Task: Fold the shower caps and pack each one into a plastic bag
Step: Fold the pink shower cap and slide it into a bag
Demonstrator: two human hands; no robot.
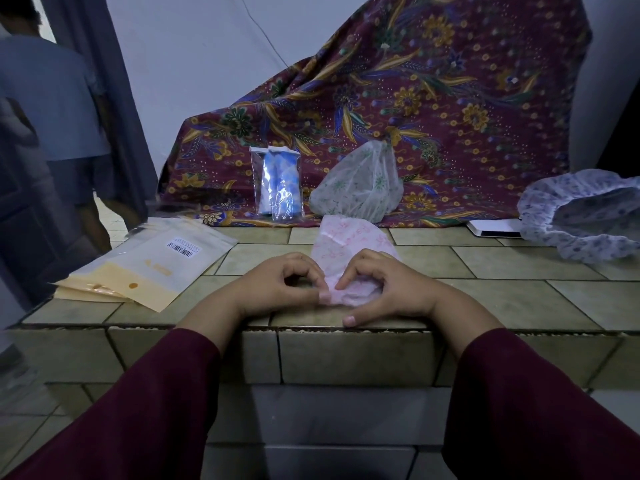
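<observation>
A pink-patterned shower cap [346, 237] lies folded into a long strip on the tiled counter [485, 299], running away from me. My left hand [277, 289] and my right hand [388, 289] both pinch its near end, which is bunched between my fingers. A blue shower cap packed in a clear plastic bag [278, 183] stands upright at the back. Beside it sits a green-patterned cap [360, 185], loosely bunched. A purple-flowered cap [581, 216] lies open at the right.
A stack of yellow-and-clear plastic bags [149, 265] lies at the left of the counter. A maroon batik cloth [415, 98] drapes over something at the back. A white flat device [491, 227] pokes out under the purple cap. A person [52, 116] stands at the far left.
</observation>
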